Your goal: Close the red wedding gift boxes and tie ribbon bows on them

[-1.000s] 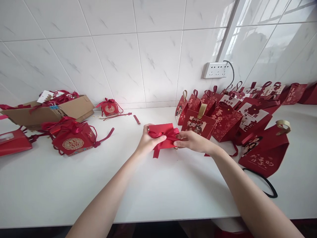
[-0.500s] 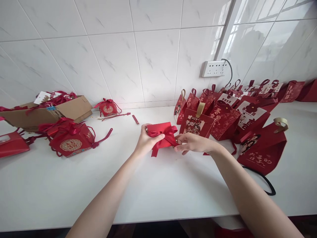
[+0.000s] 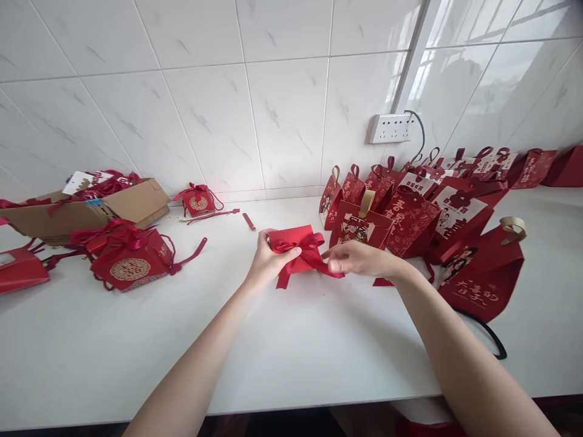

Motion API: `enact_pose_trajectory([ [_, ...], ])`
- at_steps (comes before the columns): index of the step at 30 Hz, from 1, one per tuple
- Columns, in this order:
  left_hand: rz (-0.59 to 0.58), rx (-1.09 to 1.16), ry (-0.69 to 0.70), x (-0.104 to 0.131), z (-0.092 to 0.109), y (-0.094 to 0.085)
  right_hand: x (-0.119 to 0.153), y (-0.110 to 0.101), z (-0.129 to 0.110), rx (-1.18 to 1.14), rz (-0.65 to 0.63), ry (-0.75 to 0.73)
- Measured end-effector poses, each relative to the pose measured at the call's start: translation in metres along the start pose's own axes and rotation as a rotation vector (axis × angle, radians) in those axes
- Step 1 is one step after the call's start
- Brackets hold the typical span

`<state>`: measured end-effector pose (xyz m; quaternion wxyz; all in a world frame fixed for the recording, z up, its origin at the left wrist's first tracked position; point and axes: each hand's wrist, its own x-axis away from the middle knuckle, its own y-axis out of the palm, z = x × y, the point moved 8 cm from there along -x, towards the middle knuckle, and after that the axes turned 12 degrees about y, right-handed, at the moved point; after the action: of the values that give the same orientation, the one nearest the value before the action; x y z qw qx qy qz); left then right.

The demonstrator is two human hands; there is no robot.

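Note:
A small red gift box [image 3: 291, 232] with a red ribbon bow [image 3: 306, 245] across its front is held above the white tabletop. My left hand [image 3: 268, 258] is closed around its left side, thumb pressed on the ribbon near the knot. One ribbon tail hangs below the thumb; the other stretches right. My right hand [image 3: 355, 260] is at the box's right side, its fingers loosely bent and apart beside the right ribbon tail. The fingertips behind the box are partly hidden.
Several red gift bags [image 3: 412, 221] crowd the right side; a black loop [image 3: 489, 334] lies near them. At left are a cardboard box [image 3: 132, 203] of red ribbons, a red box with a gold emblem [image 3: 132, 267] and a smaller one [image 3: 198, 200]. A power socket [image 3: 392, 128] is on the wall.
My right thumb has drawn back slightly from the right ribbon tail, which now lies farther out to the right. My left hand keeps its hold on the box.

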<state>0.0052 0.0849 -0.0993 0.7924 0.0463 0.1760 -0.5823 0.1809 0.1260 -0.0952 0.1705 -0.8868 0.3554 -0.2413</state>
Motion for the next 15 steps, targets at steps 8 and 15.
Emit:
enact_pose_trajectory([
  [8, 0.006, -0.124, 0.102, 0.001, 0.005, -0.003, -0.011, -0.002, -0.006, -0.341, 0.365, -0.093],
  [15, -0.102, -0.073, 0.348, 0.001, 0.027, -0.004, -0.013, 0.002, -0.007, -0.525, 0.264, -0.159],
])
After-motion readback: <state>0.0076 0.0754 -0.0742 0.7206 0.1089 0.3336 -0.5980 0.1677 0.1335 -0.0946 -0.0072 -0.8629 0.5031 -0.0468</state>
